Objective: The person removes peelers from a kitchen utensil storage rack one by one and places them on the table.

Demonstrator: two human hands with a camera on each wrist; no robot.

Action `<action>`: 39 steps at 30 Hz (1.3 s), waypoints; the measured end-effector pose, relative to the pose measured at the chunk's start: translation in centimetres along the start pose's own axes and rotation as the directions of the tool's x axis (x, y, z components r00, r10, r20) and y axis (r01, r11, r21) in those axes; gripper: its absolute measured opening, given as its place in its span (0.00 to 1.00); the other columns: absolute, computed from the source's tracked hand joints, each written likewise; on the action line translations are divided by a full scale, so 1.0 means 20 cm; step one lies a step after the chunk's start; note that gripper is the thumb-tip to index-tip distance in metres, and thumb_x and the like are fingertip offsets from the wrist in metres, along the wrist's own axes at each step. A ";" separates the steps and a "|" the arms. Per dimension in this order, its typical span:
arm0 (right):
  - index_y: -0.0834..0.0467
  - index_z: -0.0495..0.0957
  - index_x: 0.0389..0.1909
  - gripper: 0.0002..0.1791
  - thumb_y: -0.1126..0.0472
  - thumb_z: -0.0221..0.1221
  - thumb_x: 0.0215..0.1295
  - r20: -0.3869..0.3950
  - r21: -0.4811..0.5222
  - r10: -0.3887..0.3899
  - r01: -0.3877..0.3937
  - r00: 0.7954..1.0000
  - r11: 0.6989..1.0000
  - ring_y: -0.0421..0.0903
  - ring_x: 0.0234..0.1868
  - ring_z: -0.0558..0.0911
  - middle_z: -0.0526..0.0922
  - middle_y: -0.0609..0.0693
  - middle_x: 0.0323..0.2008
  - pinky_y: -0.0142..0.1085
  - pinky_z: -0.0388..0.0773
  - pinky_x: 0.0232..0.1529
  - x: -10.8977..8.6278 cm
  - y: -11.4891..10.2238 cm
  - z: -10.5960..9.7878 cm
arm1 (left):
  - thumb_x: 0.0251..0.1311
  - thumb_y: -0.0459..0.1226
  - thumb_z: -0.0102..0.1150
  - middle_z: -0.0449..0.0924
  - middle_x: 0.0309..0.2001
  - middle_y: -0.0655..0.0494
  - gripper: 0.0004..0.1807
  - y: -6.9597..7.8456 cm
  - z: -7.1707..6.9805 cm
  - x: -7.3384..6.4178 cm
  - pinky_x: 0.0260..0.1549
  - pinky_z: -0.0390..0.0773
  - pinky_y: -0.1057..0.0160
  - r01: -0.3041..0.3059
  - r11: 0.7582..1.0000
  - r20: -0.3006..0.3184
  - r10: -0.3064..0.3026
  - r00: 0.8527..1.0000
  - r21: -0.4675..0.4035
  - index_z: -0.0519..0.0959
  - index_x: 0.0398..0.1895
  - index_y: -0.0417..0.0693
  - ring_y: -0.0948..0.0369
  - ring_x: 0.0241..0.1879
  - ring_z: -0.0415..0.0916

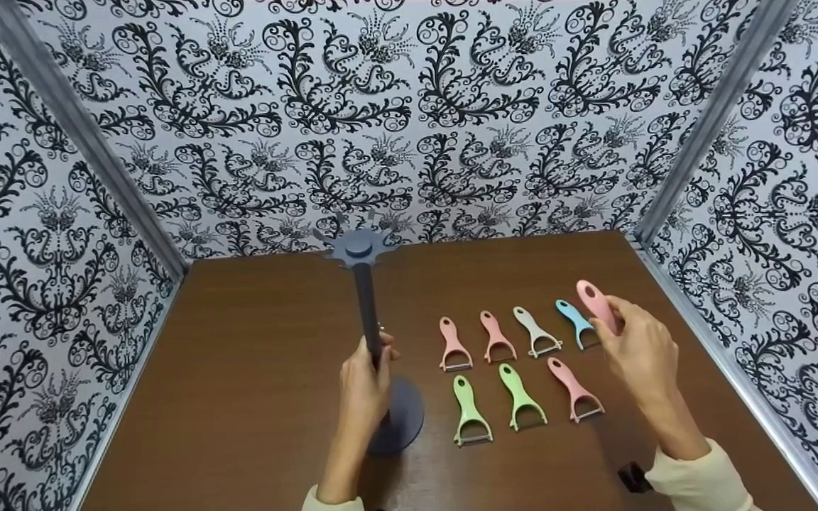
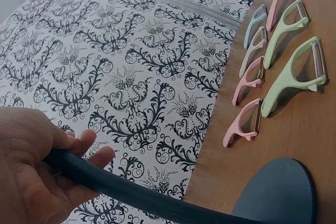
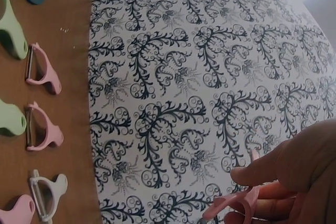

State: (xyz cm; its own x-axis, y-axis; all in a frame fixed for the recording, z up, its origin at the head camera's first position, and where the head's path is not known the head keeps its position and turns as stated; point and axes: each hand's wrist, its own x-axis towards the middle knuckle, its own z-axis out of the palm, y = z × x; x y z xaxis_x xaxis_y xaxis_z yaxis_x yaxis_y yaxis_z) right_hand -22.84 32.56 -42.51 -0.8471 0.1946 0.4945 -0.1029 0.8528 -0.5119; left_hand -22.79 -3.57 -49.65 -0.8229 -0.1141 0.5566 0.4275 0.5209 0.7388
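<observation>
My left hand (image 1: 366, 387) grips the pole of a dark grey stand (image 1: 366, 301) with a round base (image 1: 409, 419) and a notched disc on top (image 1: 359, 245). The left wrist view shows the fingers around the pole (image 2: 131, 195). Above the table's right side, my right hand (image 1: 643, 351) holds a pink peeler (image 1: 597, 306) with its handle end up; its head (image 3: 231, 203) shows partly between the fingers in the right wrist view. Below that hand lie a blue peeler (image 1: 575, 318) and a pink peeler (image 1: 571, 383).
On the brown table (image 1: 253, 341), right of the stand, several peelers lie in two rows, among them a white peeler (image 1: 533, 328) and a green peeler (image 1: 467, 404). A small dark object (image 1: 635, 477) is near the right sleeve. Patterned walls (image 1: 395, 106) enclose the table.
</observation>
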 end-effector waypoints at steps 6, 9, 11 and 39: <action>0.63 0.82 0.57 0.21 0.65 0.70 0.63 0.024 -0.032 0.024 -0.023 0.999 0.999 0.72 0.43 0.82 0.86 0.68 0.45 0.67 0.73 0.37 0.00 0.06 0.01 | 0.68 0.24 0.61 0.87 0.31 0.56 0.06 0.01 -0.01 0.00 0.33 0.80 0.53 -0.019 1.000 0.000 0.019 1.000 0.005 0.79 0.43 0.41 0.52 0.32 0.86; 0.64 0.81 0.57 0.21 0.65 0.69 0.63 0.035 -0.040 0.032 -0.030 0.999 0.999 0.73 0.42 0.82 0.85 0.69 0.45 0.67 0.73 0.37 0.00 0.09 0.02 | 0.68 0.24 0.61 0.87 0.31 0.56 0.07 0.01 -0.01 0.00 0.33 0.80 0.53 -0.027 1.000 -0.001 0.027 1.000 0.004 0.79 0.44 0.41 0.54 0.33 0.86; 0.65 0.81 0.56 0.20 0.65 0.69 0.64 0.039 -0.045 0.034 -0.032 0.999 0.998 0.74 0.43 0.82 0.85 0.68 0.45 0.67 0.73 0.37 0.00 0.11 0.02 | 0.69 0.25 0.60 0.87 0.32 0.57 0.07 0.01 -0.01 0.00 0.33 0.80 0.54 -0.024 1.000 0.007 0.024 1.000 -0.001 0.79 0.44 0.42 0.55 0.32 0.85; 0.66 0.78 0.58 0.21 0.61 0.67 0.68 0.117 -0.089 0.151 -0.141 0.982 0.986 0.74 0.43 0.81 0.85 0.69 0.45 0.66 0.73 0.37 -0.06 0.40 0.08 | 0.69 0.26 0.61 0.88 0.34 0.56 0.06 0.00 -0.02 0.00 0.31 0.77 0.58 0.040 0.999 0.065 -0.039 0.997 -0.012 0.79 0.46 0.40 0.53 0.32 0.85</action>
State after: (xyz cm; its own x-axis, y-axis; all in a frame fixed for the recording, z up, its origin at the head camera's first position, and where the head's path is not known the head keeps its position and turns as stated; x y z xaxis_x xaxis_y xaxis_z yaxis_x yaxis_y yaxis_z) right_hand -23.52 38.41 -48.24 -0.9080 0.2629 0.3262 0.0642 0.8566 -0.5119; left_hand -22.56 -3.97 -49.49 -0.8615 -0.0787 0.5017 0.3992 0.5057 0.7648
